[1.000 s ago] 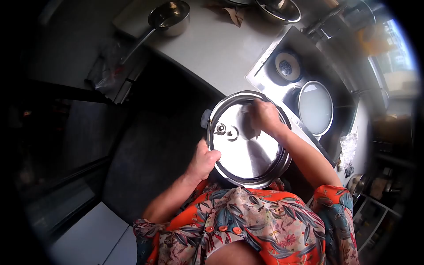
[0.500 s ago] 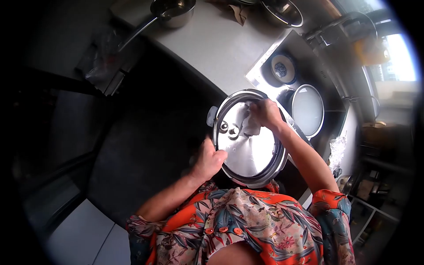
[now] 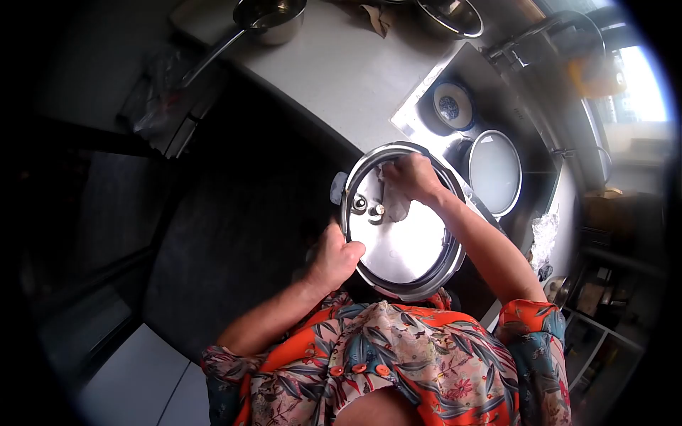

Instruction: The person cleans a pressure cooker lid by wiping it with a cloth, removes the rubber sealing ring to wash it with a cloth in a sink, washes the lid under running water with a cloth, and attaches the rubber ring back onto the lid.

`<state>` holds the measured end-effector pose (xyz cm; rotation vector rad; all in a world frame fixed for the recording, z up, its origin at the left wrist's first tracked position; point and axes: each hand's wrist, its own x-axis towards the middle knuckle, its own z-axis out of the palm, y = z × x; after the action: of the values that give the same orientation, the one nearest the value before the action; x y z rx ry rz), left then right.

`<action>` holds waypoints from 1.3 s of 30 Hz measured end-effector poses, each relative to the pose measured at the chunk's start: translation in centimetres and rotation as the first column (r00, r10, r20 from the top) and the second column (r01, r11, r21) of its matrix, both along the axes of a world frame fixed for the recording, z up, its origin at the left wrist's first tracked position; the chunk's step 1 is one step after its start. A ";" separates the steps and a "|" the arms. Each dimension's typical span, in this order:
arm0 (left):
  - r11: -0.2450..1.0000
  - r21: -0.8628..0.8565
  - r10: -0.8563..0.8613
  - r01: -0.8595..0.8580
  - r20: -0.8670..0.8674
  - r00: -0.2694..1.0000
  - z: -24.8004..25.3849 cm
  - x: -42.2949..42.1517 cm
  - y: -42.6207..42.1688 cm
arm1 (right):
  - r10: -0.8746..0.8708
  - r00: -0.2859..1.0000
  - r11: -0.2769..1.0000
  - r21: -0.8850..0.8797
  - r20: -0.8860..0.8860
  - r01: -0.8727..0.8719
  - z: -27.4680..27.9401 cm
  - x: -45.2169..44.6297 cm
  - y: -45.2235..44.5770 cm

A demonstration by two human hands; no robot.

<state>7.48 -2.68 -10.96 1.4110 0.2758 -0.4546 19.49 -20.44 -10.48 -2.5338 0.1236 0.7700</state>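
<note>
A round metal lid (image 3: pixel 408 248), its inner side facing up, is held in front of my body. My left hand (image 3: pixel 337 257) grips its left rim, with the thumb over the edge. Inside the upper part of the lid, my right hand (image 3: pixel 413 177) is closed on a pale cloth (image 3: pixel 395 204) that lies against the metal. Two small round fittings (image 3: pixel 369 207) show on the lid to the left of the cloth. A dark ring runs around the inside of the rim.
To the right is a sink (image 3: pixel 536 170) holding a blue-and-white bowl (image 3: pixel 452 106) and a basin of cloudy liquid (image 3: pixel 495 174). A long-handled pot (image 3: pixel 273 28) and a metal bowl (image 3: pixel 451 18) stand on the counter (image 3: pixel 320 78). Crumpled plastic (image 3: pixel 543 238) lies right of the sink.
My right hand has moved left and slightly up inside the lid with the cloth. Since the earliest frame, my left hand and the lid have shifted slightly in view.
</note>
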 end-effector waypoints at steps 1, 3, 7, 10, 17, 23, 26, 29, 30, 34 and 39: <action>1.000 -0.001 -0.005 0.005 -0.009 1.000 0.0 -0.1 -0.1 | 0.028 0.999 0.999 -0.024 0.032 -0.027 -0.4 -0.2 -0.8; 0.996 -0.072 0.050 -0.050 0.008 0.999 -0.3 -0.3 -0.5 | -0.080 0.992 0.997 0.004 -0.094 0.080 -1.2 -0.2 -3.5; 0.998 -0.050 0.026 -0.025 0.014 1.000 -0.3 -0.2 -0.4 | 0.032 0.998 0.997 -0.066 0.051 -0.029 -1.4 -0.3 -1.8; 0.993 -0.114 0.011 -0.017 -0.053 0.999 0.6 0.1 -0.2 | 0.018 0.997 0.999 0.037 0.070 -0.021 -1.5 -0.5 -0.3; 0.989 -0.138 0.057 -0.055 0.015 0.998 0.4 -0.1 -0.8 | -0.051 0.995 0.989 -0.132 0.083 0.061 -2.1 -0.7 -2.9; 0.955 -0.273 0.081 -0.116 -0.138 0.987 1.1 -0.2 -0.8 | 0.113 0.983 0.982 -0.167 0.142 -0.089 -3.0 -1.6 -3.3; 0.929 -0.335 0.103 -0.156 -0.171 0.980 1.5 -0.1 -1.0 | 0.138 0.973 0.985 -0.124 0.185 -0.116 -0.8 -2.5 -4.8; 0.924 -0.329 0.137 -0.195 -0.191 0.972 1.4 -0.3 -1.1 | -0.058 0.990 0.895 0.434 -0.127 0.108 1.5 -3.0 -6.2; 0.927 -0.330 0.115 -0.177 -0.199 0.973 1.4 -0.4 -0.9 | -0.100 0.974 0.706 0.675 -0.205 0.215 0.8 -3.6 -7.3; 0.946 -0.258 0.150 -0.195 -0.186 0.971 2.5 0.0 -1.3 | -0.075 0.893 0.195 0.871 -0.445 0.450 -0.7 -4.7 -10.6; 0.960 -0.202 0.155 -0.191 -0.183 0.971 3.0 -0.1 -1.4 | -0.102 0.842 -0.168 0.844 -0.529 0.510 -1.3 -5.4 -12.5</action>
<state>7.42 -4.13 -7.95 1.1242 0.4670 -0.4439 14.11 -32.96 -11.81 -0.7420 0.1742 0.5857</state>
